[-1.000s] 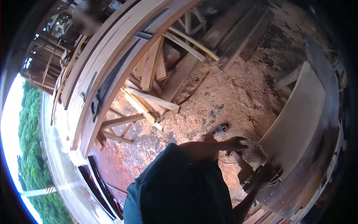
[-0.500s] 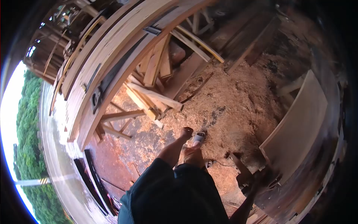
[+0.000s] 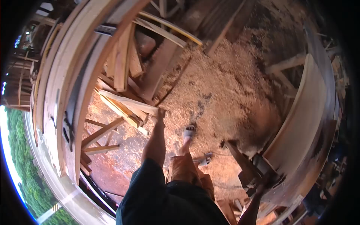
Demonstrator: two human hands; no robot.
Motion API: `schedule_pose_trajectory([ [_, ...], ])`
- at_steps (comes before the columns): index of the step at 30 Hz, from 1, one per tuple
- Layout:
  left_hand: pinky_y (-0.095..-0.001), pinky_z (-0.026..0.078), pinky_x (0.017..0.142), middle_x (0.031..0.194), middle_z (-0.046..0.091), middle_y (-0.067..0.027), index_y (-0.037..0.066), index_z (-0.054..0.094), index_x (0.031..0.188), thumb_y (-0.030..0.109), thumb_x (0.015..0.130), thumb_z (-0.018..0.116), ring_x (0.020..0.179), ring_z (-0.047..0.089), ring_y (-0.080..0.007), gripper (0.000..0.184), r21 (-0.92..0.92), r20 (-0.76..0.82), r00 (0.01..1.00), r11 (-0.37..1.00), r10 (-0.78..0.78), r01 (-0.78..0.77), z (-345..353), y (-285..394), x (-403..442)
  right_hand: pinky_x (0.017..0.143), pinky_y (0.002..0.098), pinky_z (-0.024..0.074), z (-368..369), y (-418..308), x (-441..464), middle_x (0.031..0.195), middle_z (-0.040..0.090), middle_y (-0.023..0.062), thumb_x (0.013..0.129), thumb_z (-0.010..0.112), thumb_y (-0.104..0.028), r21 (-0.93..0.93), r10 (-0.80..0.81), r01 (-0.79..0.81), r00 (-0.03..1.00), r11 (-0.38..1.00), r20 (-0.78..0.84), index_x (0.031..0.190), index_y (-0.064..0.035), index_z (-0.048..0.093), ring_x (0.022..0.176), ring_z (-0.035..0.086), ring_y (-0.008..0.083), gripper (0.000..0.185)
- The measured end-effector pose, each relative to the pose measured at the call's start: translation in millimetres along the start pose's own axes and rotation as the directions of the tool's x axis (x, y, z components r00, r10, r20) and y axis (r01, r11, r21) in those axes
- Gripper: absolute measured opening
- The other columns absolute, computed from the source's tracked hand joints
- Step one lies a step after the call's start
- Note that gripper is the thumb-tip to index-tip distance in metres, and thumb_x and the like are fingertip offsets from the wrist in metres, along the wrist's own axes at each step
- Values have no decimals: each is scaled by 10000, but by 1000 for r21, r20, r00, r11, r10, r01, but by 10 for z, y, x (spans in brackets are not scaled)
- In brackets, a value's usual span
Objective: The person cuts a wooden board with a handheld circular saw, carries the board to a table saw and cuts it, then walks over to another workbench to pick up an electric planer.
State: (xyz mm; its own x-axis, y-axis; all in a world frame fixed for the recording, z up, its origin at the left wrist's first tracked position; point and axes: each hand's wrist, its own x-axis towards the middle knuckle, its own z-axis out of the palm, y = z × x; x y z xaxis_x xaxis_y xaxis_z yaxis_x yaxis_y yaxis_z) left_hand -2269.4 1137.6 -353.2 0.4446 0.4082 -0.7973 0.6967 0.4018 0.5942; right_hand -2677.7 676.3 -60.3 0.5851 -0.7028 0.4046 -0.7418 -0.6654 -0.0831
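Observation:
My left hand [image 3: 159,113] hangs at the end of the bare left arm, fingers curled in and nothing visible in them. In view it overlaps the end of a pale board [image 3: 129,101] in a pile of timber offcuts; contact cannot be told. On the right, my right hand [image 3: 263,180] is closed on a dark, boxy power tool [image 3: 262,165], its fingers mostly lost in shadow. The tool is beside the lower end of a wide curved plank [image 3: 296,123]. A thin cord [image 3: 225,186] runs over the floor near it.
Long curved timbers [image 3: 63,75] lie at the left on wooden trestles [image 3: 103,133], with dark tools [image 3: 68,131] on top. Shavings [image 3: 221,97] cover the floor around my sandalled feet [image 3: 189,131]. Dark beams [image 3: 217,30] are at the back. Outside are a road and trees [image 3: 15,150].
The view has turned, so the timbers and offcuts sit further left. My left hand has swung left and forward toward the offcuts. My feet have shifted; my right hand still has the tool.

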Motion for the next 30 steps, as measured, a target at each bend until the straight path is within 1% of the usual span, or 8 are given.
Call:
schedule_pose_trajectory([
  [3, -519, 304, 1000, 1308, 555, -40, 147, 402, 1371, 554, 846, 649, 1037, 601, -133, 708, 83, 7, 995, 991, -103, 102, 46, 70, 86, 1126, 522, 278, 204, 252, -8, 1506, 276, 206, 909, 620, -385, -179, -55, 57, 998, 982, 16, 1477, -57, 258, 1376, 297, 391, 748],
  [7, -385, 419, 788, 1035, 576, -13, 176, 543, 1157, 655, 684, 741, 933, 528, -163, 701, 173, 102, 986, 979, -129, 110, -48, 38, 392, 1126, 524, 271, 174, 203, -62, 1523, 216, 216, 930, 581, -388, 121, -23, 18, 999, 992, 42, 1473, -49, 251, 1371, 298, 396, 721],
  [12, -243, 330, 406, 645, 517, 36, 150, 566, 816, 352, 827, 721, 512, 465, -80, 255, -67, 47, 999, 998, 14, -11, -40, 207, 259, 1105, 517, 318, 309, 655, -319, 1486, 257, 245, 943, 594, -229, 264, 20, -61, 988, 963, 154, 1471, -12, 202, 1347, 330, 397, 693],
  [16, -253, 254, 401, 591, 455, 33, 170, 521, 739, 385, 861, 632, 464, 373, -86, 271, -154, 55, 994, 983, -96, 103, -433, 495, -127, 1095, 500, 340, 314, 491, -218, 1461, 296, 233, 934, 608, -187, 176, -36, 7, 986, 984, 165, 1473, -14, 191, 1324, 356, 380, 703],
  [19, -319, 338, 412, 562, 390, 53, 222, 528, 785, 281, 861, 601, 432, 363, -127, 121, -249, 362, 930, 956, -56, 155, -1208, 382, 209, 1104, 491, 329, 191, 309, -157, 1475, 273, 225, 926, 612, -187, 104, -65, 50, 988, 993, 141, 1478, -6, 172, 1331, 347, 371, 728],
  [22, -319, 443, 515, 650, 558, 16, 207, 560, 840, 216, 826, 607, 541, 518, -136, 50, -399, 371, 927, 911, 56, 104, -1752, 548, 39, 1122, 477, 307, 174, 121, -101, 1498, 237, 222, 914, 618, -205, 89, -66, 58, 993, 994, 97, 1483, 2, 155, 1346, 326, 367, 763],
  [27, -298, 378, 461, 548, 409, 46, 219, 477, 722, 187, 857, 596, 461, 421, -104, 183, -307, 342, 939, 938, -46, 158, -2331, 512, 74, 1137, 453, 290, 146, 101, -91, 1494, 260, 208, 896, 645, -163, 114, -21, 9, 995, 993, 98, 1487, -30, 162, 1331, 348, 340, 775],
  [30, -271, 301, 387, 509, 356, 58, 217, 440, 674, 254, 870, 615, 396, 350, -92, 265, 53, 236, 972, 999, -6, -7, -2257, 573, 85, 1137, 463, 284, 146, 157, -104, 1526, 194, 202, 917, 617, -167, 57, 40, -47, 994, 997, 106, 1493, -33, 150, 1347, 325, 329, 754],
])
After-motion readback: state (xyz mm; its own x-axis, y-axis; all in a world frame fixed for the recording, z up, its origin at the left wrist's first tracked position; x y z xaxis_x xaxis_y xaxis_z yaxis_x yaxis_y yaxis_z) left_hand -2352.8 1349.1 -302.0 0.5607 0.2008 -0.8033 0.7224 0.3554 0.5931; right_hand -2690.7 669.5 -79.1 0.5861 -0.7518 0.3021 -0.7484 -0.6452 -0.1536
